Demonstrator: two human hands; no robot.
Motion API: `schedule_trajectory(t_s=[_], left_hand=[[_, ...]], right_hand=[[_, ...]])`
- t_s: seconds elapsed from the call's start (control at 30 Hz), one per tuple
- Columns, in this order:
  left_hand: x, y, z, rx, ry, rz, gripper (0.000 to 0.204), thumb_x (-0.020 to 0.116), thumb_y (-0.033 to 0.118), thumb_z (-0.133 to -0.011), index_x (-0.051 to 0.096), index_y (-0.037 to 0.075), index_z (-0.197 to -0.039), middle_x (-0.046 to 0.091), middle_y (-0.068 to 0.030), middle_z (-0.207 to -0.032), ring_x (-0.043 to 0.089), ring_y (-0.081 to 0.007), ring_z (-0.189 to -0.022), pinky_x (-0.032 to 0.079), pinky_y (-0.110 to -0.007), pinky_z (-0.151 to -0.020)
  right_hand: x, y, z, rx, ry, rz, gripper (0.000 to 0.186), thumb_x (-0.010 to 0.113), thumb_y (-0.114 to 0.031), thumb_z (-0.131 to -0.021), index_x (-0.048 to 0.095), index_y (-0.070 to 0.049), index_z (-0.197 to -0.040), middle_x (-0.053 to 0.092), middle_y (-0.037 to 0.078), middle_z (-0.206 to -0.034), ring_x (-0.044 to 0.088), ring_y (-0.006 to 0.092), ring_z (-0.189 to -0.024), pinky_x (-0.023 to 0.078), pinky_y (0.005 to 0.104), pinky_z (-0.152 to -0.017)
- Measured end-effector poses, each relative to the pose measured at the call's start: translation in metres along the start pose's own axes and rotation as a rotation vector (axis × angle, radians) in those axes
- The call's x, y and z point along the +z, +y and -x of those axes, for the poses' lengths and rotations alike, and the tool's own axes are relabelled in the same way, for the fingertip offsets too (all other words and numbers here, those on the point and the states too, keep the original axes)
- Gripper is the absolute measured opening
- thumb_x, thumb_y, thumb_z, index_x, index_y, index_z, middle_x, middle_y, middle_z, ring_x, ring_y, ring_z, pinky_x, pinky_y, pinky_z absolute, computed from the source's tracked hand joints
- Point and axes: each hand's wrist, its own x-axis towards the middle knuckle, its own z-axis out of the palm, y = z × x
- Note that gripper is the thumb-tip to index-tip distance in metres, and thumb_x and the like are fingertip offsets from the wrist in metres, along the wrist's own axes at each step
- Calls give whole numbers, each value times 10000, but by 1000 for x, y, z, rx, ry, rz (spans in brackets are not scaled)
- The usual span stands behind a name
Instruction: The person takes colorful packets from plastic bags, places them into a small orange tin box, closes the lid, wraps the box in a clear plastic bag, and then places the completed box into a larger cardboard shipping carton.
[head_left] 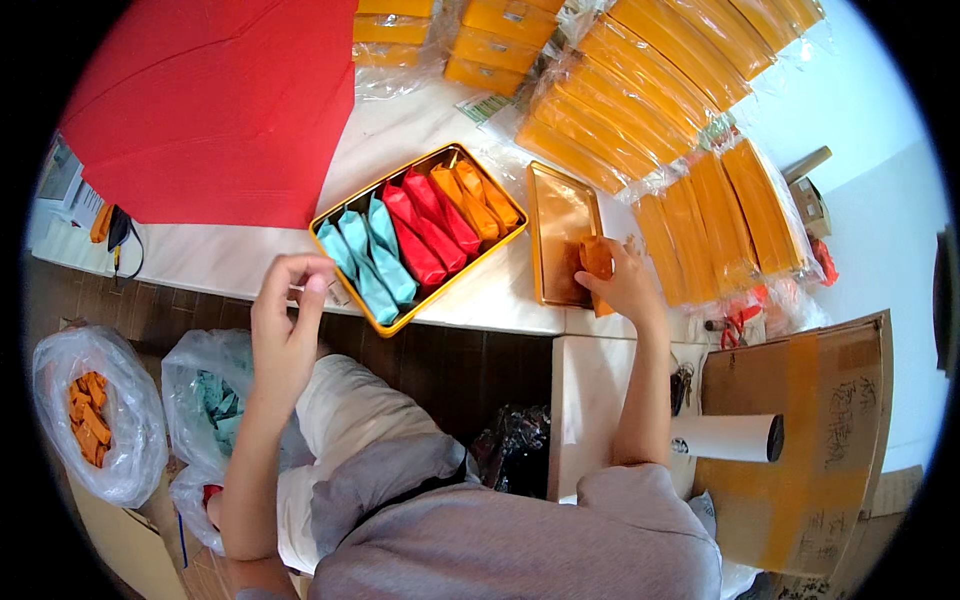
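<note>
An open black-and-gold tin (418, 312) sits tilted on the white table. Inside, teal packets (365, 262) fill the left, red packets (428, 235) the middle and orange packets (478, 198) the right. My left hand (287, 315) hovers by the tin's near left corner, thumb and forefinger drawn together in a pinch; whatever may be between them does not show. Right of the tin lies a shallow gold lid (556, 215). Over the lid's right edge, my right hand (622, 285) grips a small orange packet (597, 258).
Stacked orange boxes in clear plastic (640, 100) crowd the far right. A big red board (215, 120) covers the table's left. On the floor at left, plastic bags hold orange packets (90, 420) and teal packets (222, 400). A cardboard box (740, 390) and white cup (725, 438) are at right.
</note>
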Motion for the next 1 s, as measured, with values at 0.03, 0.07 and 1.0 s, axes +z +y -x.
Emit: schedule_trajectory(t_s=[0.03, 0.07, 1.0], left_hand=[[-7, -7, 10, -54, -7, 53, 126, 516, 89, -932, 589, 18, -1007, 585, -31, -872, 532, -100, -769, 417, -239, -709], [-11, -8, 18, -83, -32, 107, 132, 514, 97, -939, 588, 9, -1004, 597, -20, -867, 540, -88, -768, 426, -231, -720], [-179, -50, 208, -364, 543, 1354, 547, 320, 610, -941, 498, 143, -1164, 497, 7, -877, 470, -126, -677, 369, -244, -530]], right_hand=[[11, 4, 0, 37, 4, -87, 633, 756, -330, -719, 513, -29, -1220, 576, 218, -1116, 561, 384, -1019, 472, 435, -835], [18, 8, 1, 74, 9, -171, 640, 759, -312, -717, 503, -27, -1231, 565, 219, -1141, 549, 385, -1037, 468, 434, -850], [108, -448, 147, -1137, -742, -871, 371, 744, -180, -763, 625, -60, -1093, 575, 89, -792, 578, 217, -654, 470, 308, -546]])
